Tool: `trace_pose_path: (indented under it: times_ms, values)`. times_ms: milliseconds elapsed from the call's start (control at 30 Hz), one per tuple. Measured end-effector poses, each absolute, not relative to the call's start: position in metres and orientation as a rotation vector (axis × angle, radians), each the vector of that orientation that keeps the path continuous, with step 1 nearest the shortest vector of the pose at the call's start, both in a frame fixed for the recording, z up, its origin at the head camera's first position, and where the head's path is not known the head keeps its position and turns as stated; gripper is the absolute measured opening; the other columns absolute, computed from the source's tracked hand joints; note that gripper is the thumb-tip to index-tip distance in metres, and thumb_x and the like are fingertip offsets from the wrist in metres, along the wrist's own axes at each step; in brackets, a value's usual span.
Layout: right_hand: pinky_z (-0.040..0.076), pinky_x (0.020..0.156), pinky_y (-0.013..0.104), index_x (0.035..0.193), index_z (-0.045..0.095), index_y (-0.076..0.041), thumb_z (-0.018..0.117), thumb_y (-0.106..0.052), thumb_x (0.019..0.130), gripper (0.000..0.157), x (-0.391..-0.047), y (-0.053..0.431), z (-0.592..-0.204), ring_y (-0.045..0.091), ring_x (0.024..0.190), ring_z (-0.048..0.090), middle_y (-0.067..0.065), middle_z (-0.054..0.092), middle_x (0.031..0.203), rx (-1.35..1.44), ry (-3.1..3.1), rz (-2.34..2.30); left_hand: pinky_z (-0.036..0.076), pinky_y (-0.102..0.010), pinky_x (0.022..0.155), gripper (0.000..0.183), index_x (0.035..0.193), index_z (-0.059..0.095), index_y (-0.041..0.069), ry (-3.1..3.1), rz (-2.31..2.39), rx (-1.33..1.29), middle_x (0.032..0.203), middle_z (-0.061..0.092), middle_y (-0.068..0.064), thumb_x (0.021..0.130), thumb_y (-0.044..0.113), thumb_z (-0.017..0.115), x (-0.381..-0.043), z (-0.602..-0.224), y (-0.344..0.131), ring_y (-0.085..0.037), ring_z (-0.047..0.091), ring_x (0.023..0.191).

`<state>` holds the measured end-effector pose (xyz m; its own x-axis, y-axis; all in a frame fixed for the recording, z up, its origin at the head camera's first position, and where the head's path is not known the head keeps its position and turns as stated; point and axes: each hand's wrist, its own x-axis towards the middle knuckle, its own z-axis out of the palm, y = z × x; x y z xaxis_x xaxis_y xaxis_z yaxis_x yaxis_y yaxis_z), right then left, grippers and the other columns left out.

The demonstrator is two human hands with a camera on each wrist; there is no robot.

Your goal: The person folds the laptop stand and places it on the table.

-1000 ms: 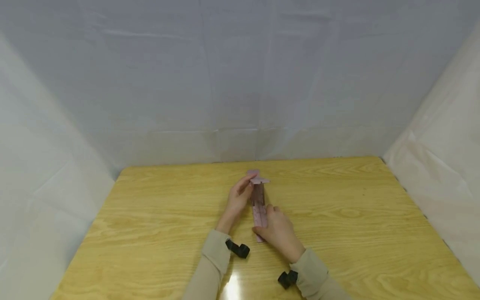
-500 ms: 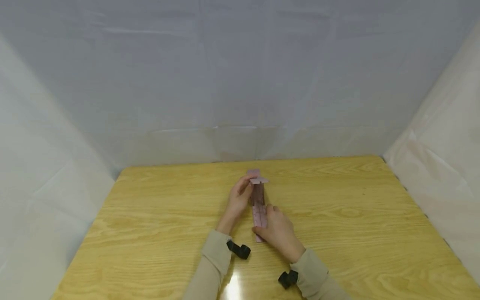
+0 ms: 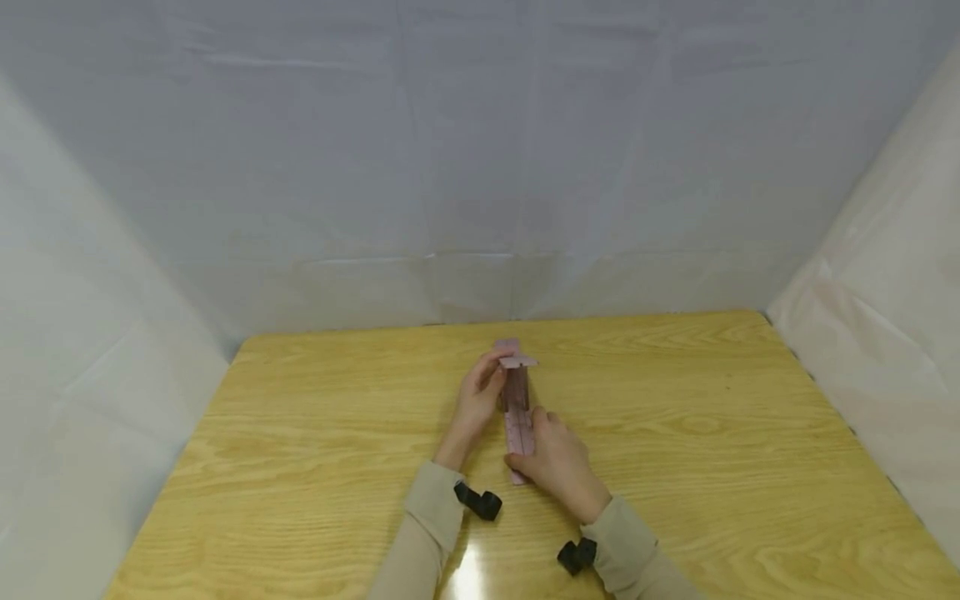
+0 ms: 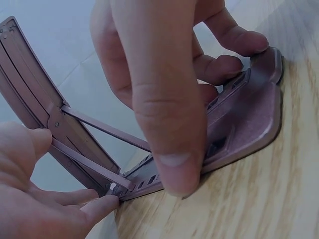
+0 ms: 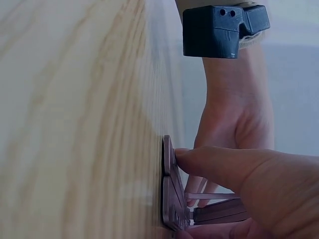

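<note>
A pinkish metal folding laptop stand [image 3: 518, 429] rests on the table, its length pointing away from me. In the left wrist view its slotted base [image 4: 251, 114] lies on the wood, and a raised arm [image 4: 37, 79] leans up, propped by two thin struts [image 4: 94, 167]. My left hand [image 3: 474, 396] holds the far part, thumb on the arm and strut, fingers near the hinge. My right hand [image 3: 558, 458] grips the near end of the base, thumb along one side, fingers along the other. The right wrist view shows the right thumb [image 5: 214, 162] against the base. The fingers partly hide the slots.
The wood-grain table [image 3: 322, 417] reaches out on both sides. Its back edge runs close beyond the stand, with a pale sheet wall [image 3: 480, 167] behind. More sheeting hangs left and right. Black camera mounts [image 3: 478, 501] sit at both wrists.
</note>
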<state>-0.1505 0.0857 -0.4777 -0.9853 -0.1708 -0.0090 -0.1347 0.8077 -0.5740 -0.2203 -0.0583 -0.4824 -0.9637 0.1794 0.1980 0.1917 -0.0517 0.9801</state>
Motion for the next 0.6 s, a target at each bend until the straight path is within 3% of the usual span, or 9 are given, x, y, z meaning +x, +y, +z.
trace_pose_path:
  times_ms: [300, 600]
  values:
    - [0.055, 0.06, 0.044, 0.121, 0.055, 0.011, 0.085, -0.037, 0.077, 0.071, -0.15, 0.083, -0.479, 0.034, 0.082, 0.065, 0.024, 0.064, 0.102, -0.334, 2.961, -0.889, 0.035, -0.048, 0.112, 0.037, 0.138, 0.048, -0.007, -2.111, -2.23, -0.43, 0.146, 0.046, -0.024, 0.104, 0.006, 0.046, -0.222, -0.486, -0.06, -0.034, 0.04, 0.138]
    - [0.039, 0.044, 0.026, 0.093, 0.064, -0.001, 0.074, -0.022, 0.086, 0.024, -0.162, 0.1, -0.488, 0.009, 0.052, 0.047, -0.001, 0.055, 0.065, -0.332, 2.935, -1.232, 0.036, -0.049, 0.111, 0.038, 0.141, 0.047, -0.004, -2.151, -2.243, -0.434, 0.149, 0.043, -0.022, 0.104, 0.004, 0.047, -0.221, -0.486, -0.062, -0.035, 0.038, 0.139]
